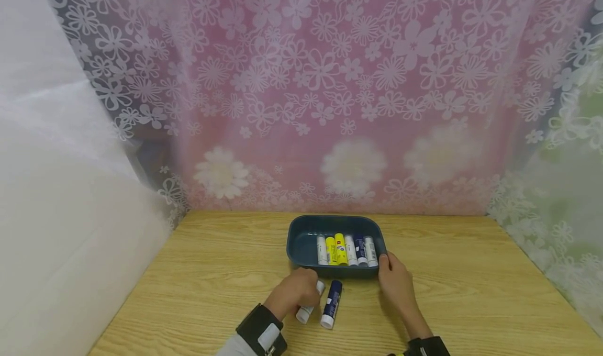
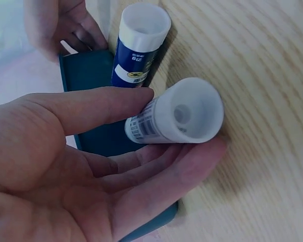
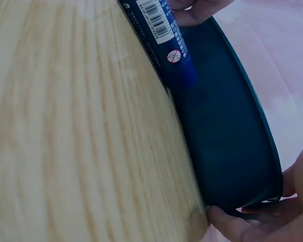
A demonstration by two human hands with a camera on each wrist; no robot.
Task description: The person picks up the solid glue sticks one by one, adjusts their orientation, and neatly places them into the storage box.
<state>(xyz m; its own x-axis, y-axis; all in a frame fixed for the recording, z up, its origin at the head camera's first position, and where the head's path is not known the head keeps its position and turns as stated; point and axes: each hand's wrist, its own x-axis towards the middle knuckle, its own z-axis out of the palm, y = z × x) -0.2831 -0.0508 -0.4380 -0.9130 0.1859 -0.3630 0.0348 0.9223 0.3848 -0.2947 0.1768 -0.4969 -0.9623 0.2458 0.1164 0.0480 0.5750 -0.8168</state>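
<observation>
My left hand (image 1: 298, 292) holds a white glue stick (image 2: 192, 111) between thumb and fingers, its hollow white base facing the left wrist camera. A blue glue stick with a white base (image 1: 332, 304) lies on the table just right of that hand. At the front right corner of a dark teal box (image 1: 301, 241), my right hand (image 1: 397, 281) grips the wall; in the right wrist view its fingers (image 3: 230, 224) are at the box's end. Inside the box, white, yellow and blue glue sticks (image 1: 341, 248) lie side by side toward the right.
A wood-grain table (image 1: 216, 272) bears everything. Behind it hangs a pink curtain with white flowers (image 1: 320, 110). White sheeting (image 1: 70, 188) stands along the left side, and a flowered sheet (image 1: 556, 214) along the right.
</observation>
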